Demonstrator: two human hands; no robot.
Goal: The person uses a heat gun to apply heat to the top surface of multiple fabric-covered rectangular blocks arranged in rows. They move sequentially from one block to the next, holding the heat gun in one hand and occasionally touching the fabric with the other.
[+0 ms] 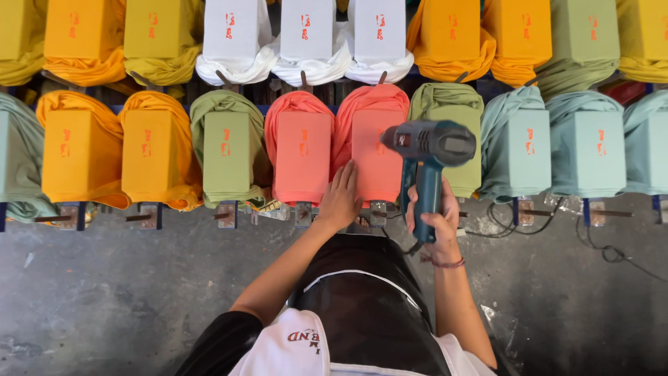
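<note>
The right hand (pixel 433 221) is clamped on a blue heat gun (pixel 426 150). The left hand (pixel 340 200) lies flat, fingers apart, on the near edge of a coral shirt (pixel 376 143).

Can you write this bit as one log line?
left hand: flat on coral shirt | right hand: holding heat gun

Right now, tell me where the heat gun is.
In the head view, the heat gun sits right of centre, gripped by the right hand over the coral shirt, with the olive shirt just beyond it.
</note>
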